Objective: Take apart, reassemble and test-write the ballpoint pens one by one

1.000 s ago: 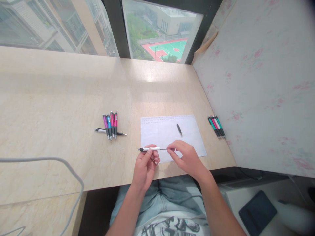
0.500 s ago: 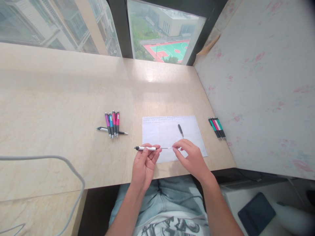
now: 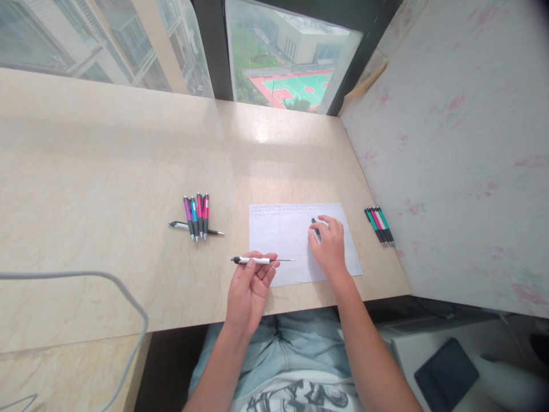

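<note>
My left hand [image 3: 251, 292] is closed on a white ballpoint pen barrel [image 3: 257, 261] with a black clip end, held level above the paper's lower left. A thin refill [image 3: 286, 260] sticks out of the barrel's right end. On the sheet of paper [image 3: 283, 234] lies the pen's black grip section [image 3: 316, 230], partly hidden by fingers. My right hand [image 3: 329, 243] is over it, thumb and index finger apart on either side of it. Whether the fingertips touch the grip section, I cannot tell.
Several coloured pens [image 3: 198, 217] lie left of the paper, on top of a white-and-black pen [image 3: 176, 225]. More pens [image 3: 379, 226] are lined up near the wall at right. A grey cable [image 3: 128, 303] loops over the desk's left side.
My right hand has left the refill tip and moved up and right to the black grip section. The left hand still holds the barrel, nearly in place.
</note>
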`<state>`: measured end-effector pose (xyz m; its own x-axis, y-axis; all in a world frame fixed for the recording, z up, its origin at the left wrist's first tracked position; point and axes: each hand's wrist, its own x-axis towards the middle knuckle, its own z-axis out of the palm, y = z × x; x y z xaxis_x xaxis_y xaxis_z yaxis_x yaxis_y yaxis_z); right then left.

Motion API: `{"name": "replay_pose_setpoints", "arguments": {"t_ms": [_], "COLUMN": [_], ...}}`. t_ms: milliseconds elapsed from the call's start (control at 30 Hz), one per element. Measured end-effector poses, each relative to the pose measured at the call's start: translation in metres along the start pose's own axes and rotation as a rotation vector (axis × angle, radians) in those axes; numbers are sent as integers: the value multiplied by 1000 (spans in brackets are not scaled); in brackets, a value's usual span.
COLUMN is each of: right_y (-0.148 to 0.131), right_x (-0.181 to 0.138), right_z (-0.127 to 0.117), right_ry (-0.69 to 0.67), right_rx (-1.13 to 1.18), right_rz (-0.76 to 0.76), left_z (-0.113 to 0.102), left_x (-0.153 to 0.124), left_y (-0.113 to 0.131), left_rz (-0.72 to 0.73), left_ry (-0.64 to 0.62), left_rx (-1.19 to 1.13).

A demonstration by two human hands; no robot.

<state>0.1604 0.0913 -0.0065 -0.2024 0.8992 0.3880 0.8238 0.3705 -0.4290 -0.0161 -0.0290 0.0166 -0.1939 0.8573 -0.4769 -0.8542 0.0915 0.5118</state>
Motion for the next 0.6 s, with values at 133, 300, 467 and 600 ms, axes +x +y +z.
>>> {"name": "replay_pose_setpoints", "arguments": {"t_ms": [133, 300, 467, 600], "right_y": [-21, -59, -59, -42], "right_x": [-8, -28, -34, -33], "right_z": [-20, -50, -51, -47], "right_ry": [-18, -406, -486, -367], "right_rx": [123, 478, 376, 247], "right_rz": [26, -65, -134, -84], "left_z": [0, 3, 3, -3], "left_x": [1, 2, 1, 3], "left_y": [1, -1, 3, 14], "left_rz": [6, 1, 2, 159], "left_ry": [1, -44, -68, 30], "left_rx": [28, 108, 179, 155]}}
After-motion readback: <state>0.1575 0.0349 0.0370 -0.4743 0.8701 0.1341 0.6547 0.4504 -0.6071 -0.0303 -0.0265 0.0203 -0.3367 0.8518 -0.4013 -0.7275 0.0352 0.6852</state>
